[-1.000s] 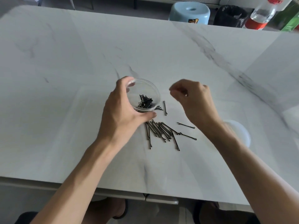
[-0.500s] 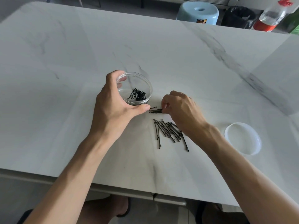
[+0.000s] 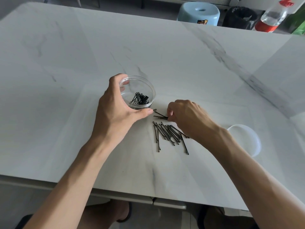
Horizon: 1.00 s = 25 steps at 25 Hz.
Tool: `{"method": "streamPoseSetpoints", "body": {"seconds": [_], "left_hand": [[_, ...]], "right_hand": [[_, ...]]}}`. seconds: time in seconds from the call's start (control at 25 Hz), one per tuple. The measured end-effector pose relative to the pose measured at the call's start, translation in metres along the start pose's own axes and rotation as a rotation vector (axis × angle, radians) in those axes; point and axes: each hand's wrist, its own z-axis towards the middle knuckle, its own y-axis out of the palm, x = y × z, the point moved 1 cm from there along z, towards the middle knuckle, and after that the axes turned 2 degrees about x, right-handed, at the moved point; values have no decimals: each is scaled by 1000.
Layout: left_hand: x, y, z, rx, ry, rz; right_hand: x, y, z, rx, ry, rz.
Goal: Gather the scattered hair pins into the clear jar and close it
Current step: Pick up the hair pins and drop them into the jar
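A clear round jar [image 3: 149, 90] stands lidless on the white marble table [image 3: 69, 113] with several black hair pins in its bottom. My left hand [image 3: 118, 111] wraps around the jar's left and near side. Just right of the jar, my right hand [image 3: 186, 116] pinches a few hair pins [image 3: 159, 115] that still touch the table. A pile of several loose black pins [image 3: 170, 134] lies below them, partly under my right wrist. The clear lid [image 3: 247, 139] lies flat to the right, partly hidden by my forearm.
Beyond the table's far edge stand a light blue stool [image 3: 198, 13], a black bin [image 3: 240, 17] and a plastic bottle with a red cap [image 3: 272, 15]. The table's near edge runs just above my knees.
My right hand came down from above the jar to the pins right of it and closed its fingers on them. The left hand kept hold of the jar.
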Motion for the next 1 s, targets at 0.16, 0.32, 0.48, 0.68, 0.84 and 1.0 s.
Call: {"method": "streamPoseSetpoints", "body": {"seconds": [0.16, 0.32, 0.48, 0.68, 0.84, 1.0], "left_hand": [[0, 2, 0, -6, 0, 2], [2, 4, 0, -5, -6, 12], [4, 11, -3, -61, 31, 19], [8, 18, -8, -143, 79, 50], [5, 12, -6, -111, 65, 35], [-2, -3, -3, -33, 29, 44]], "right_hand": [[4, 3, -1, 17, -20, -82], [11, -24, 1, 207, -6, 160], [-10, -46, -1, 315, -213, 236], [-35, -35, 5, 298, -357, 157], [-29, -32, 11, 385, -212, 430], [-6, -10, 22, 347, -10, 439]]}}
